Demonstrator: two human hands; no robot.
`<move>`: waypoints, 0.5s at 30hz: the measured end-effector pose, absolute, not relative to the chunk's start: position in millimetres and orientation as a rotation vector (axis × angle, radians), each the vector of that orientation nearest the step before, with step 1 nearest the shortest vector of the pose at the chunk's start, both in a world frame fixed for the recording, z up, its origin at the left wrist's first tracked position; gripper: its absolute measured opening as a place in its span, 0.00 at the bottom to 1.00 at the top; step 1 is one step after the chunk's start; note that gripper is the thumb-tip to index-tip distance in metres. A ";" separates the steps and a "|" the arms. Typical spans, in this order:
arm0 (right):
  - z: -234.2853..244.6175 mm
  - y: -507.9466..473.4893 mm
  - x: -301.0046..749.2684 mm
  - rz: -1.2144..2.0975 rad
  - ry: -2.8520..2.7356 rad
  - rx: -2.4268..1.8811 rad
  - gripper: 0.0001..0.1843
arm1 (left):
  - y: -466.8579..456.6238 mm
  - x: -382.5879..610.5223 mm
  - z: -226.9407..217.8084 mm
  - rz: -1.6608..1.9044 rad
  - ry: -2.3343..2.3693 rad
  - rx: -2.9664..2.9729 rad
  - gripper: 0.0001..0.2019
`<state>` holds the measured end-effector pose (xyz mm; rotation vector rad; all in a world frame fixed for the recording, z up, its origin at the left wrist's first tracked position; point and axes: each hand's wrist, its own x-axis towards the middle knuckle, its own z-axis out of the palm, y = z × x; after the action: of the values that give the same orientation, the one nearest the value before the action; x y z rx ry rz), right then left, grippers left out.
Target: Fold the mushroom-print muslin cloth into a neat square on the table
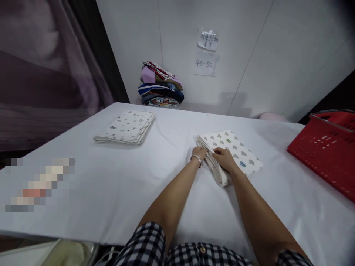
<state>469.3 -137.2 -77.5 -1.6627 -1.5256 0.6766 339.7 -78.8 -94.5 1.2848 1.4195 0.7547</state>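
Note:
A folded white cloth with grey and blue cloud prints point(238, 151) lies on the white table point(116, 184), right of the middle. My left hand point(199, 152), with a bracelet on the wrist, is curled against the stack's near-left edge. My right hand point(224, 158) rests on top of that same edge with its fingers closed over the folded layers. A second folded white cloth with small grey prints point(126, 127) lies apart at the far left of the table, untouched.
A red plastic basket point(324, 151) stands at the table's right edge. A pile of coloured folded fabrics point(161, 87) leans against the white wall at the back, under two paper notes point(206, 51). A dark curtain hangs at the left.

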 end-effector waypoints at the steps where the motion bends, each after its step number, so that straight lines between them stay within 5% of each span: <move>1: -77.9 -137.2 469.3 0.682 -1.523 -1.656 0.13 | -78.0 340.3 -92.2 0.761 1.434 1.282 0.07; 15: -71.7 -140.1 465.6 0.616 -1.532 -1.723 0.11 | -73.2 339.4 -84.8 0.743 1.497 1.174 0.07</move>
<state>465.6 -140.1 -71.7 -1.7226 -1.5319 0.6158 339.4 -73.2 -84.8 1.1745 1.4968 0.7426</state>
